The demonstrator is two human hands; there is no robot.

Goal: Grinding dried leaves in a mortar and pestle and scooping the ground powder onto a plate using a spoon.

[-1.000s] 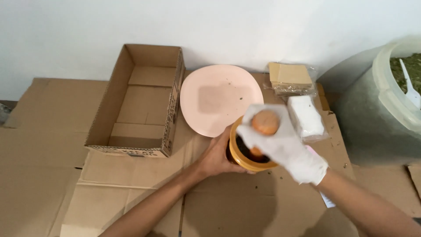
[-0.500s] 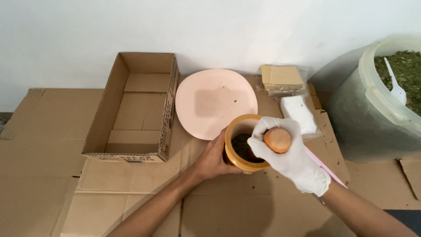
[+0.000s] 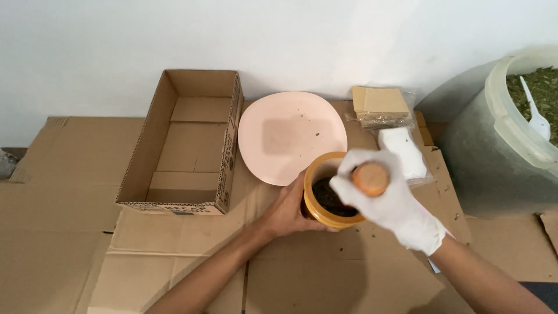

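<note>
I am seeing the round yellow-orange jar (image 3: 331, 195), dark crumbly stuff inside, sitting on flattened cardboard (image 3: 290, 267) just beside a smooth pink plate (image 3: 290, 136). My bare left hand (image 3: 288, 212) is wrapping its grip around the jar's side, while my white-gloved right hand (image 3: 389, 200) is clenching a rounded orange pestle-like tool (image 3: 370, 178) over the mouth.

Bare cardboard floor (image 3: 325, 279) lies open near the hands; plate (image 3: 290, 136), open box (image 3: 186, 139) and tub (image 3: 500, 157) hem the far side.
</note>
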